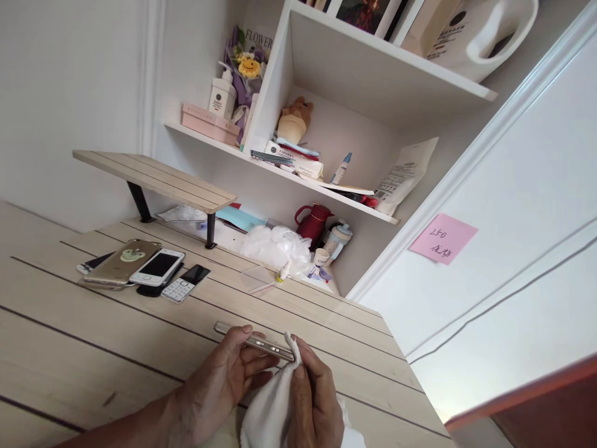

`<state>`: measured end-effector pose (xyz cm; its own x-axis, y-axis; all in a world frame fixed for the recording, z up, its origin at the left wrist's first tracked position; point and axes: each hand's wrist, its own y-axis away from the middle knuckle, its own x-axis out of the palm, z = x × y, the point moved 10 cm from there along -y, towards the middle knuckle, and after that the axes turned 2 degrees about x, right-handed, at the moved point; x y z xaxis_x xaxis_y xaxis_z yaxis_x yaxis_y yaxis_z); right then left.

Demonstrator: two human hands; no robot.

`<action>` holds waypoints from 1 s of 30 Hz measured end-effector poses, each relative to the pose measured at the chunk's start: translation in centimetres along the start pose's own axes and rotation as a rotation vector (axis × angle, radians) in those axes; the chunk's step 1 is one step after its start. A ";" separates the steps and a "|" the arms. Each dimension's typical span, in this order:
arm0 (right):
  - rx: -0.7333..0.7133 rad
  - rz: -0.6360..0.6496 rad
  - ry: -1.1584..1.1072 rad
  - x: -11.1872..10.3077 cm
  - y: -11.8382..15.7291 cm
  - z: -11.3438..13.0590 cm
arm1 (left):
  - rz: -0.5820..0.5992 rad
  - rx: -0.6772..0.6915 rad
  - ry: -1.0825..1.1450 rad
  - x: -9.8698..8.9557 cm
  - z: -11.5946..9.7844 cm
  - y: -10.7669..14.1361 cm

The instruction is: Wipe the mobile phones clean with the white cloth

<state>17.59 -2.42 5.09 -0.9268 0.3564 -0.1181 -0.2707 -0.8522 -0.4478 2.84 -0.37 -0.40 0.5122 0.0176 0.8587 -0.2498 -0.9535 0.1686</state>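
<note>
Phone (254,341) in left hand (219,386), cloth (268,414) in right hand (317,404) — more phones (158,266) beyond

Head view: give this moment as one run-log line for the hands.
left hand: holds slim phone edgewise | right hand: pinches white cloth at phone's end | nearby: other phones on wooden table

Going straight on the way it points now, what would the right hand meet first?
The right hand would probably meet the phone held in the left hand first, through the white cloth; depth is unclear.
</note>
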 end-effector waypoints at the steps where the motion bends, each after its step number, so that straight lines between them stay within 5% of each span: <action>1: 0.019 -0.001 -0.024 0.1 -0.2 -0.3 | -0.001 -0.009 0.008 0.0 0.0 0.0; 19: 0.055 0.045 0.013 0.7 -0.5 -1.1 | -0.003 0.010 0.036 0.0 -0.3 -0.1; 30: -0.127 0.014 -0.051 0.9 0.2 -0.9 | 0.015 -0.021 0.049 1.0 -0.3 0.2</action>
<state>16.98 -1.96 4.09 -0.9432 0.3221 -0.0811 -0.2255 -0.8003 -0.5556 3.09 -0.48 0.64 0.4676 0.0182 0.8838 -0.2752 -0.9471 0.1650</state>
